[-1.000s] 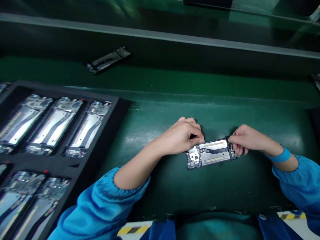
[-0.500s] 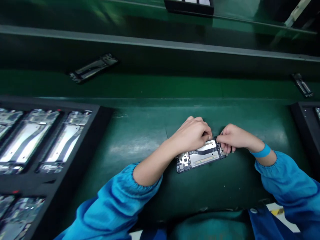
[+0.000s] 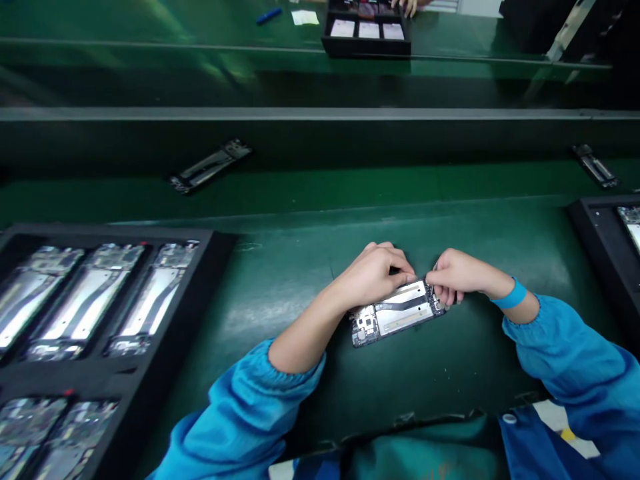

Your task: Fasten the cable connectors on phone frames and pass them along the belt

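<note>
An opened phone (image 3: 400,310) lies tilted on the green work surface, its circuit board and silvery battery bay facing up with a dark ribbon cable across it. My left hand (image 3: 375,270) curls over the phone's far edge, thumb and fingers closed on that edge. At the phone's right end is my right hand (image 3: 455,272), its thumb and forefinger pinched together. Whatever the right fingertips hold is too small or hidden to make out. A blue band circles the right wrist.
To the left stands a black tray (image 3: 173,347) holding several opened phones. Another black tray (image 3: 593,240) is at the right edge. Single phone frames (image 3: 213,167) lie at the back left and back right (image 3: 595,167). Beyond the ledge, another person's hand (image 3: 407,7) touches a black box (image 3: 367,48).
The view has tilted up, showing more of the far bench and the other person's hand. Both hands keep nearly the same place on the phone.
</note>
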Demonstrator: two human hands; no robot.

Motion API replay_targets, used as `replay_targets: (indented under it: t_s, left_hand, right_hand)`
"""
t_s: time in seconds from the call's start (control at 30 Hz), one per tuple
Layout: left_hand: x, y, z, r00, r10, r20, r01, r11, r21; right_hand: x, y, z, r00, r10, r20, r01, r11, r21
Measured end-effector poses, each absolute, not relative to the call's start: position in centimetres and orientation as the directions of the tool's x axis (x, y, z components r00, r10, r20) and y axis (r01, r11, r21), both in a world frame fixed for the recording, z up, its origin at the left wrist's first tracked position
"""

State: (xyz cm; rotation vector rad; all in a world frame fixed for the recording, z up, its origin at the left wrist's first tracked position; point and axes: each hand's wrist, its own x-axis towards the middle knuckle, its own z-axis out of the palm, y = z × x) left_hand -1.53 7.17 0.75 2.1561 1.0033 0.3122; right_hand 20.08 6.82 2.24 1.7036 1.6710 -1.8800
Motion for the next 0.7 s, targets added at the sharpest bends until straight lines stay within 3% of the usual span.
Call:
replay_targets:
  t_s: [0.43,0.7]
  left_hand:
    - [-1.4,7.7,0.6,0.700,0.710,-0.075,0.517,-0.431,0.740]
    - [-0.3,7.4,0.8,0.652,0.750,-0.110,0.600,-0.421,0.680]
  right_hand:
    - [20.2,7.0,2.1,-0.360,0.548,-0.755,0.696,-0.381,-0.609]
    - [20.1,7.0,1.9,-0.362,0.542,-0.758,0.698,-0.381,-0.606]
